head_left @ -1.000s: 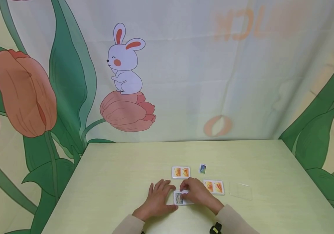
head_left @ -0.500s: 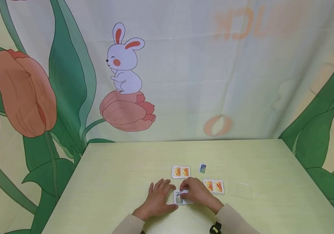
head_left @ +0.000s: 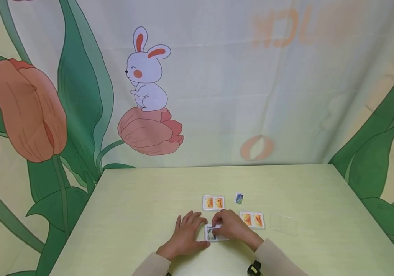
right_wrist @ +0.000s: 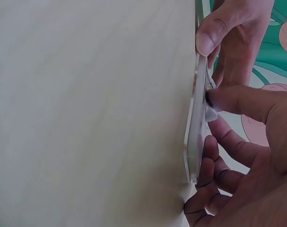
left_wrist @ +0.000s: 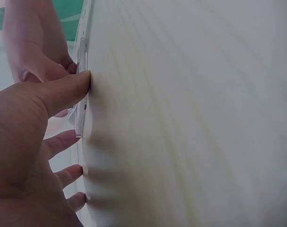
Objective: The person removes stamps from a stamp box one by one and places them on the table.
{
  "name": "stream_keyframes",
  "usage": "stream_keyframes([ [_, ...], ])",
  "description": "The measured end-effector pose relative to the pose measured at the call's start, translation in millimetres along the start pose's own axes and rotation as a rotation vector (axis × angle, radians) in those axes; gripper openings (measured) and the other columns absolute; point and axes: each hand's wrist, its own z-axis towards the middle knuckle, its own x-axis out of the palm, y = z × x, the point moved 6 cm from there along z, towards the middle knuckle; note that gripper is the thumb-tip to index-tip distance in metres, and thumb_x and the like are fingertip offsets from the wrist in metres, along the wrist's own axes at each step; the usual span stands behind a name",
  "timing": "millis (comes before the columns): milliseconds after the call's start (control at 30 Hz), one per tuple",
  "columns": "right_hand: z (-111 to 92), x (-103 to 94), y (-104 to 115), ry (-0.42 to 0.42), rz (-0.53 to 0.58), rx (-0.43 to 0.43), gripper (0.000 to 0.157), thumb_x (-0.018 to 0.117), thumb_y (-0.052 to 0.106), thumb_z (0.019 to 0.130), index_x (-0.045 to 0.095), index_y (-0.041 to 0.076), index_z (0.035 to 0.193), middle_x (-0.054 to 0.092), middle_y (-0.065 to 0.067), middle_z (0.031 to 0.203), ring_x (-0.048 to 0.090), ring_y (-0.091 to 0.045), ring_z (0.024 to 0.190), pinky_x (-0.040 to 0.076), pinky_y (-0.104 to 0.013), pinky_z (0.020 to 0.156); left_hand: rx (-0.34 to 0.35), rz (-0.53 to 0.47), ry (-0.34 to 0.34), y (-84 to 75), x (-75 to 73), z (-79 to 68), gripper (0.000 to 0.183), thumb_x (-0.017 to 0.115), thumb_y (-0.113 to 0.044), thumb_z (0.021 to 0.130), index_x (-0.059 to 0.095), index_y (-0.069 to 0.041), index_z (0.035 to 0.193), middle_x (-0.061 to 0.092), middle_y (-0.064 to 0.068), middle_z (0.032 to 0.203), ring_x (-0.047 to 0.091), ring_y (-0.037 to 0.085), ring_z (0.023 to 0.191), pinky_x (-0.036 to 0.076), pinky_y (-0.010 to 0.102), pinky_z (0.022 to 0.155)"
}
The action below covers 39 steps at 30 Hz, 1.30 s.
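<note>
A flat, clear-edged case lies near the table's front, with a grey-green stamp-like picture on its left half. My left hand rests spread beside it, thumb at the near left corner and forefinger by the far left corner. In the left wrist view, that thumb presses at the case's edge. My right hand covers the case's right half, its thumb and forefinger pinching a thin white slip that curls up from the case. The slip's face is hidden under the fingers.
Two similar cases with orange picture pairs lie close by, one behind and one to the right. A small blue-green picture lies behind my right hand. A transparent cover lies at the right. A printed curtain hangs behind the table.
Barely anything moves. My right fingertips shift very slightly over the case, and the left hand stays in place.
</note>
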Motion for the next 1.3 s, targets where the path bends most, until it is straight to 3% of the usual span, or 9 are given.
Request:
stream_keyframes([
  [400, -2.9, 1.3, -1.4, 0.007, 0.018, -0.003, 0.021, 0.085, 0.026, 0.07, 0.066, 0.02, 0.078, 0.061, 0.009, 0.08, 0.051, -0.007, 0.076, 0.043, -0.024, 0.069, -0.002, 0.006, 0.003, 1.1, 1.0, 0.3, 0.057, 0.075, -0.043, 0.081, 0.055, -0.016, 0.127, 0.039, 0.016, 0.151, 0.026, 0.045, 0.145, 0.012, 0.075, 0.111],
  [867, -4.6, 0.8, 0.7, 0.046, 0.099, -0.006, 0.024, 0.085, 0.026, 0.072, 0.064, 0.02, 0.082, 0.06, 0.01, 0.077, 0.051, -0.006, 0.07, 0.042, -0.021, 0.063, 0.012, -0.002, 0.002, -0.1, 0.8, -0.5, 0.057, 0.075, -0.042, 0.082, 0.054, -0.015, 0.127, 0.039, 0.018, 0.151, 0.025, 0.046, 0.144, 0.012, 0.076, 0.11],
  [1067, -5.7, 1.7, 2.8, 0.065, 0.098, -0.01, 0.024, 0.084, 0.026, 0.072, 0.07, 0.017, 0.09, 0.062, 0.01, 0.078, 0.051, -0.005, 0.071, 0.043, -0.021, 0.064, -0.002, -0.011, 0.012, 0.8, 0.6, -0.8, 0.057, 0.074, -0.042, 0.082, 0.053, -0.016, 0.129, 0.038, 0.017, 0.152, 0.024, 0.045, 0.145, 0.011, 0.075, 0.111],
  [1300, -6.5, 2.2, 4.4, 0.089, 0.093, -0.024, 0.024, 0.085, 0.026, 0.071, 0.069, 0.016, 0.086, 0.062, 0.008, 0.078, 0.05, -0.007, 0.071, 0.042, -0.023, 0.064, -0.001, -0.022, 0.011, 0.9, 0.5, -0.1, 0.056, 0.074, -0.042, 0.082, 0.054, -0.016, 0.128, 0.037, 0.017, 0.153, 0.023, 0.045, 0.145, 0.01, 0.075, 0.111],
])
